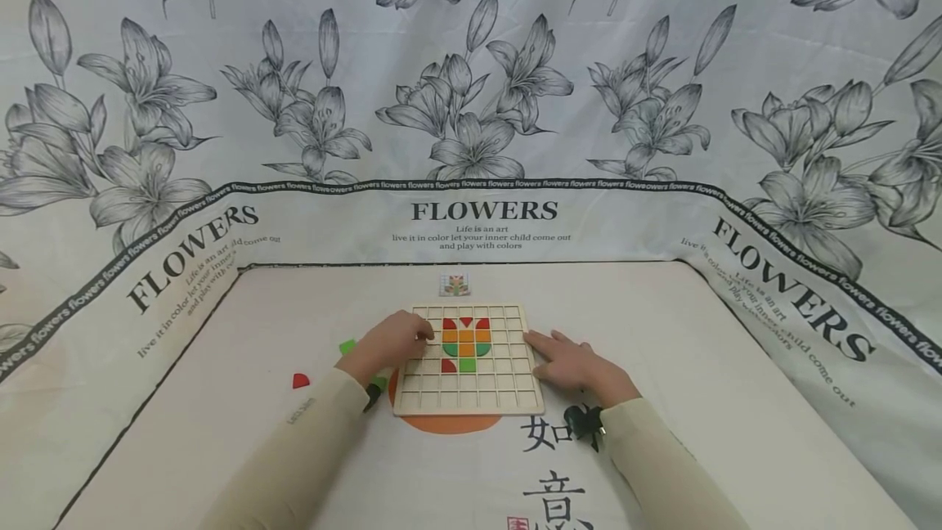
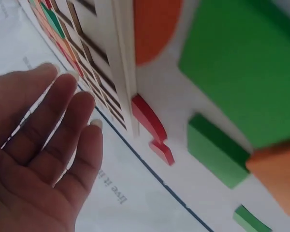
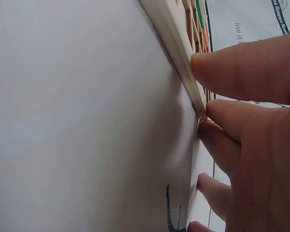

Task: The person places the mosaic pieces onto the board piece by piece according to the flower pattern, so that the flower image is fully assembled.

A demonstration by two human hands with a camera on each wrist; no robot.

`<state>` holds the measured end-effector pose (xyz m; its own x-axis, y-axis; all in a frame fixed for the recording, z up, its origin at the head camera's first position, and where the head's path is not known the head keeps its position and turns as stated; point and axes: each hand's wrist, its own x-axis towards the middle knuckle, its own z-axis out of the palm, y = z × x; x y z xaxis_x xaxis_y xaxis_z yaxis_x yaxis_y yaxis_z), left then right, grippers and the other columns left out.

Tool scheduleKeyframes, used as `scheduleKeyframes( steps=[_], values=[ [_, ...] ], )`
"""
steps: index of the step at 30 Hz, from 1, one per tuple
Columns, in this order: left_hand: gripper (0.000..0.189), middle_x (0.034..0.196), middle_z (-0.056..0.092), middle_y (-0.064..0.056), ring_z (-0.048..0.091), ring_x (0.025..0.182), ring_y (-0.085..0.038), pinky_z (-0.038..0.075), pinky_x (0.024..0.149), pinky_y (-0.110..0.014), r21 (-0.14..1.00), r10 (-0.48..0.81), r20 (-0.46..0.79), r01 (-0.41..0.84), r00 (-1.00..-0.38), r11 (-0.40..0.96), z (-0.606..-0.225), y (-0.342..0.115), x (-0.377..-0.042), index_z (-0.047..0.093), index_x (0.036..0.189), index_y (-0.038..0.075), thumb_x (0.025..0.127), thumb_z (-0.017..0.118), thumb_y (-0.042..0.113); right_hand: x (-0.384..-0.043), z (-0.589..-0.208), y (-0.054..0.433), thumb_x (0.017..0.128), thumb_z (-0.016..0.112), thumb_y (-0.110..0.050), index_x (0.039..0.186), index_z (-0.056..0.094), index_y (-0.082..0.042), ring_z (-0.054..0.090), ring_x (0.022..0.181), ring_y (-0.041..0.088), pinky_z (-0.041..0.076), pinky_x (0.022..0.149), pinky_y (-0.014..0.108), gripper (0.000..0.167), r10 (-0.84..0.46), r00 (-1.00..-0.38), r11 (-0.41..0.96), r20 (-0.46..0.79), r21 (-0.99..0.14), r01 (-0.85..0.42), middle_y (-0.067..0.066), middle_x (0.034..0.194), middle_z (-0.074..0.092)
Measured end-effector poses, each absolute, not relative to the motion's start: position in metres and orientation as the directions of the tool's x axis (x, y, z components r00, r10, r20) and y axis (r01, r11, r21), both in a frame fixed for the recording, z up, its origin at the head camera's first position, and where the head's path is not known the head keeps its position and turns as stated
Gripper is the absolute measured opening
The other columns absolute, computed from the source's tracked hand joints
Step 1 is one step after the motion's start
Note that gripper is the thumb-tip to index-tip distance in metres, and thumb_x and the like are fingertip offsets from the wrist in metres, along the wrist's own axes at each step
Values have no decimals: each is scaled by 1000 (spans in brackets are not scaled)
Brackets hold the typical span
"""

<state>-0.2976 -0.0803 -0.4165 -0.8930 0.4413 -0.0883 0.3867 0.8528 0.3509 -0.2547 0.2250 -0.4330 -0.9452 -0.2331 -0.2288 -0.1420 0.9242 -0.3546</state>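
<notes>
A square wooden grid board (image 1: 468, 399) lies on the table, with red, orange and green flat pieces set in its middle cells. Over the board's left side is my left hand (image 1: 397, 342), its fingers loosely bent. In the left wrist view that hand (image 2: 43, 140) shows its palm, and I see nothing held in it. My right hand (image 1: 577, 362) touches the board's right edge. The right wrist view shows the fingertips of this hand (image 3: 251, 125) against the board's wooden rim (image 3: 176, 53), with the fingers fairly straight.
A small pattern card (image 1: 455, 285) lies behind the board. Left of it are a red rounded piece (image 1: 301, 381) and a green piece (image 1: 347, 346). Closer in the left wrist view lie green blocks (image 2: 215, 150), red pieces (image 2: 149, 118) and an orange block (image 2: 280, 176). Flower-printed cloth (image 1: 471, 227) surrounds the table.
</notes>
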Motion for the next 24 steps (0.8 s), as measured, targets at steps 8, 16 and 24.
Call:
scheduleKeyframes(
  steps=[8, 16, 24],
  values=[
    [28, 120, 67, -7, 61, 106, -20, 49, 96, -39, 315, 302, -102, 257, -948, 913, -411, -94, -312, 68, 118, 7, 96, 52, 6, -256, -435, 225, 89, 52, -27, 152, 32, -20, 17, 148, 39, 10, 111, 70, 66, -231, -946, 924, -228, -355, -140, 4, 158, 31],
    [30, 118, 66, -10, 61, 104, -21, 49, 95, -41, 320, 254, -123, 204, -959, 925, -413, -106, -327, 66, 120, 5, 93, 53, 2, -255, -435, 224, 89, 53, -27, 152, 32, -20, 16, 148, 38, 9, 111, 70, 67, -225, -946, 923, -232, -363, -131, 3, 158, 31],
    [20, 107, 69, -11, 62, 95, -23, 51, 89, -40, 253, 165, -180, 116, -970, 960, -410, -108, -334, 67, 110, 0, 92, 59, 8, -252, -432, 224, 89, 53, -27, 152, 33, -20, 17, 148, 37, 9, 112, 69, 66, -227, -947, 921, -227, -367, -133, 3, 158, 32]
  ],
)
